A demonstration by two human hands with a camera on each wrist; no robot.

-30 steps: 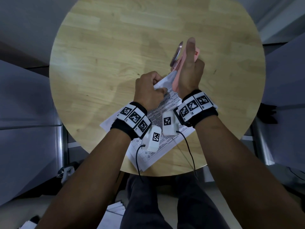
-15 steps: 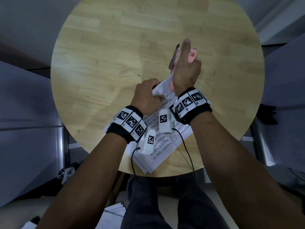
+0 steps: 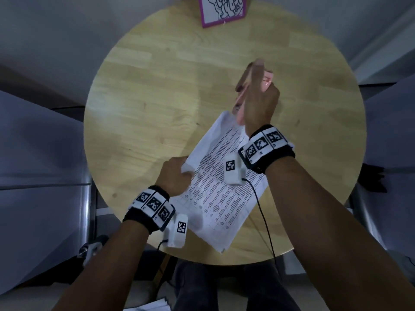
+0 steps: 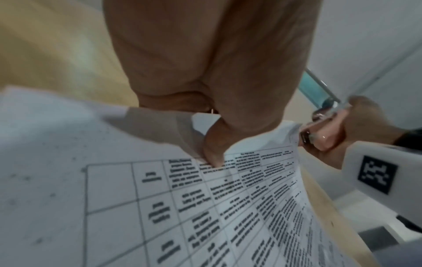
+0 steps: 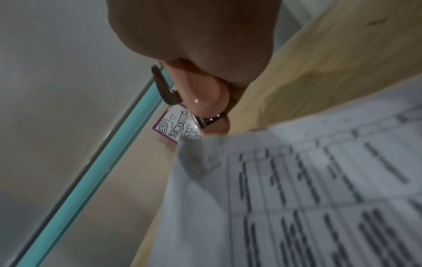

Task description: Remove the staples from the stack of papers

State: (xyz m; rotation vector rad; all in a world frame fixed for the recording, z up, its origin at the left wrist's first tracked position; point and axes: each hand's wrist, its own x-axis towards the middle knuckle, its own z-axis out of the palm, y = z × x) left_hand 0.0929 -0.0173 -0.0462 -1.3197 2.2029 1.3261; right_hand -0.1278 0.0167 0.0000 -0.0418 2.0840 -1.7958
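A stack of printed papers (image 3: pixel 224 198) lies slantwise on the round wooden table (image 3: pixel 146 97). My left hand (image 3: pixel 184 170) pinches the stack's left edge, thumb on top and fingers curled under the lifted sheet (image 4: pixel 137 216). My right hand (image 3: pixel 258 95) grips a pink staple remover (image 3: pixel 267 80) with metal jaws, held upright just beyond the stack's far corner. In the right wrist view the pink tool (image 5: pixel 200 97) sits above the paper corner (image 5: pixel 194 153). No staple is visible in the blurred frames.
A purple-bordered card with a black drawing (image 3: pixel 221 10) lies at the table's far edge. Grey chairs (image 3: pixel 33 153) stand left and right of the table. More loose papers (image 3: pixel 152 307) lie on the floor near my legs.
My left hand has slid from the stack's far corner back along the left edge toward me. My right hand with the pink tool has stayed by the corner. The view tipped up, showing the card.
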